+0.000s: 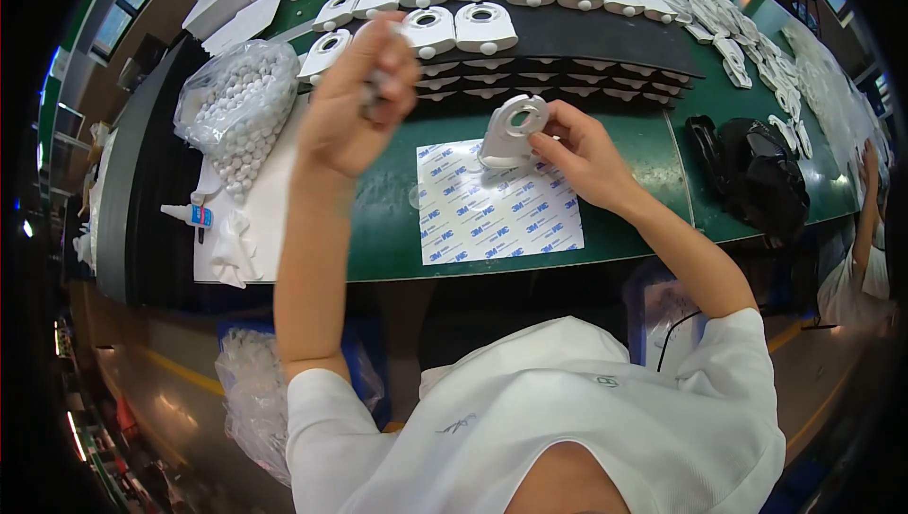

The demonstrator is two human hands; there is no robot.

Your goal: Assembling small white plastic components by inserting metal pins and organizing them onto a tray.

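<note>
My right hand (586,156) pinches a white plastic housing (509,140) with a round hole, holding it tilted over a sheet of white paper with blue print (497,221). Raised to the left, my left hand (364,98) is smeared by motion. Its fingers are curled together, and what sits between them is too blurred to name. Behind that hand, rows of similar white housings (484,27), each with a round white knob at its front edge, lie on a black board (586,36).
More black boards with housings are stacked underneath. At left are a clear bag of small white balls (248,88), a small glue bottle (187,215) and a crumpled white cloth (236,247). To the right lie a black plastic bag (757,169) and loose white parts (733,60) on the green table (378,254).
</note>
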